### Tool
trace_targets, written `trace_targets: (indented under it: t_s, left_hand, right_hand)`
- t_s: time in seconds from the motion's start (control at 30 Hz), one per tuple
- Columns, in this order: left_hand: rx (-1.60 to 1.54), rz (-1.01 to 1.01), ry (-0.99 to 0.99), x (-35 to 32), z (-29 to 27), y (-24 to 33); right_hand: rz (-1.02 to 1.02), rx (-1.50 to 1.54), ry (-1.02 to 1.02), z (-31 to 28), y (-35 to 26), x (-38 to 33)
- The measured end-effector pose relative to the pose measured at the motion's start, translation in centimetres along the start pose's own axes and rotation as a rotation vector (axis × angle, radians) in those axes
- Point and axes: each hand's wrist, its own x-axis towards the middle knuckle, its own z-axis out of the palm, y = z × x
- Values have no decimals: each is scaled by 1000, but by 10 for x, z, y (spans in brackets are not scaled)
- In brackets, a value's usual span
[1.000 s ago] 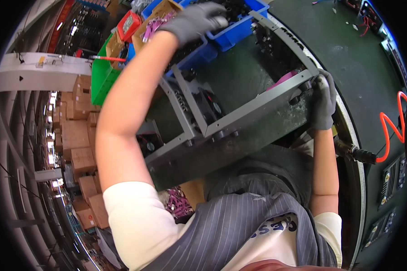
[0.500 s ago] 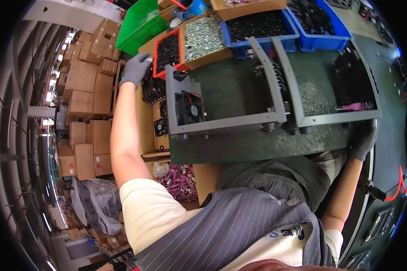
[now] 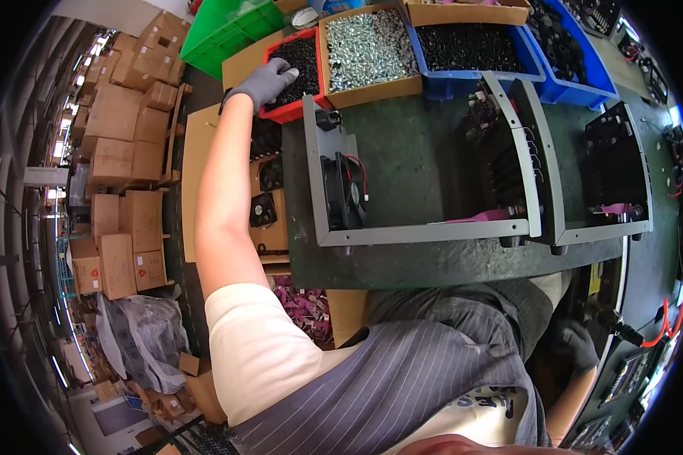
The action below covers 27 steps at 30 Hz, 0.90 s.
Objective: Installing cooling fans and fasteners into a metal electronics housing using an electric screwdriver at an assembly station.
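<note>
My left hand, in a grey glove, reaches over the near-left part of a red bin full of small black screws. Its thumb and fingertips stand apart, and I make out nothing between them. Down by my lap, below the bench edge, is my gloved right hand. Its fingers are curled in, and shadow hides whatever may be inside them. Two grey metal frames stand side by side on the bench: the left frame has a black fan inside its left wall, the right frame holds dark parts.
Behind the frames stand a cardboard tray of silvery fasteners, blue bins of black parts and a green crate. A cardboard box with fans sits left of the bench. Below lies a heap of purple pieces.
My left hand has moved right, from beside the red bin to over its screws. My right hand has left the right frame's front corner and dropped toward my lap. The view has shifted.
</note>
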Motion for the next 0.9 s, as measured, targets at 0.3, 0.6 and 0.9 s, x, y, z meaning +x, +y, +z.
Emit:
trace_targets:
  t_s: [0.3, 0.6, 0.9]
  left_hand:
    - [-581, -119, -40, 27, -5, -29]
    - [-1532, -92, -271, 46, -19, -64]
    - [-1818, 14, 0, 32, -11, -52]
  right_hand:
    - [16, -218, 302, -147, 41, -41]
    - [-3, -5, 141, -129, -35, -17]
    - [266, -150, 75, -79, -74, -4]
